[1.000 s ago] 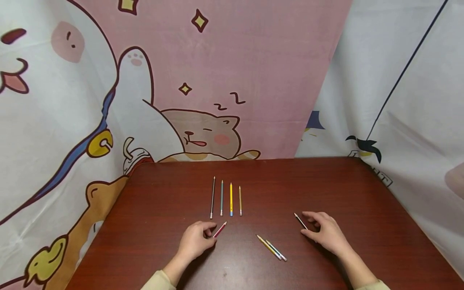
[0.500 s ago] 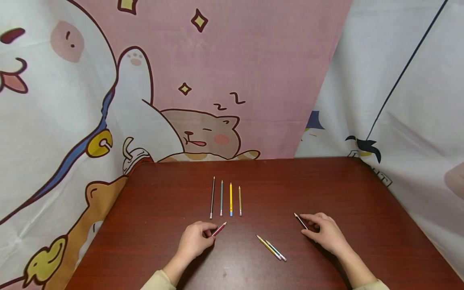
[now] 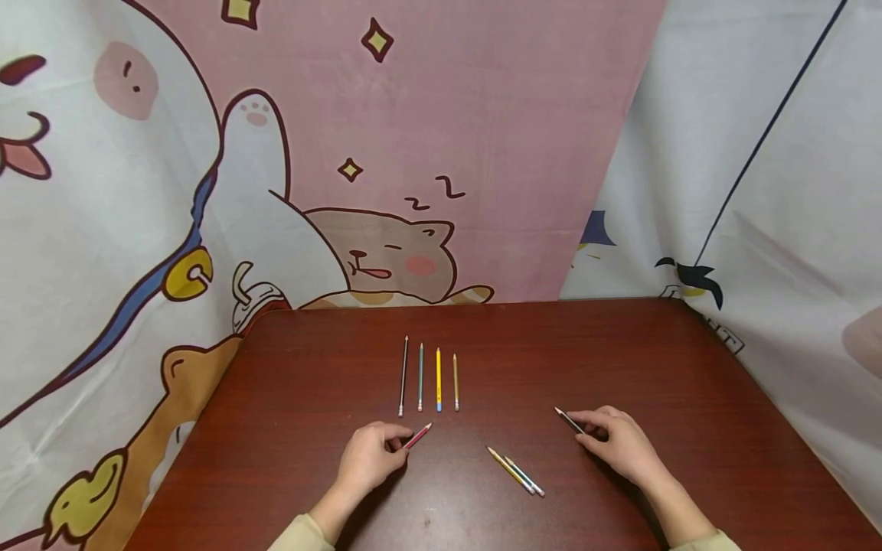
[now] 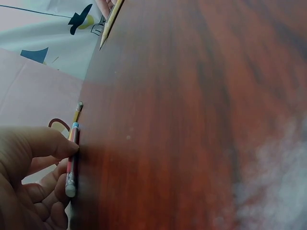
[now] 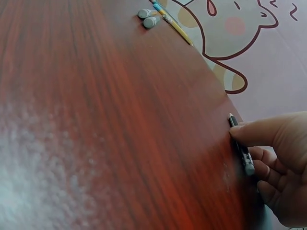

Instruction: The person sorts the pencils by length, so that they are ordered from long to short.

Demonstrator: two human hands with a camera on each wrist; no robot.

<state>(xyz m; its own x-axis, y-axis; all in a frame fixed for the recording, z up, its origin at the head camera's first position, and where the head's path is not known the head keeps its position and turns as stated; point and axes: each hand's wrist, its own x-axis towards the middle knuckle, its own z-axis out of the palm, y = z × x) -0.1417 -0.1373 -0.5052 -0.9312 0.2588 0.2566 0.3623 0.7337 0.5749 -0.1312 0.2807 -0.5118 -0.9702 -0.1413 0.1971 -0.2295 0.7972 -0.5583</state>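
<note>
My left hand (image 3: 370,461) pinches a red pencil (image 3: 419,435) between thumb and fingers low over the table, its point up and to the right. The left wrist view shows its white eraser end (image 4: 71,191). On the right, my right hand (image 3: 622,446) pinches a black pencil (image 3: 568,419), its tip pointing up and left. In the right wrist view that black pencil (image 5: 241,147) lies close to the tabletop. Between the hands lie a yellow pencil (image 3: 508,468) and a dark green and white pencil (image 3: 524,475), side by side and slanted.
Beyond the left hand, a row of upright-lying pencils runs left to right: black (image 3: 403,375), teal (image 3: 421,376), yellow (image 3: 438,379) and gold (image 3: 455,382). All are on the dark red wooden table (image 3: 310,360). A printed cartoon cloth (image 3: 517,138) hangs behind it.
My right hand's black pencil has turned slightly, its tip shifting a little left and down. The left hand stays almost still with the red pencil. The loose pencils have not moved.
</note>
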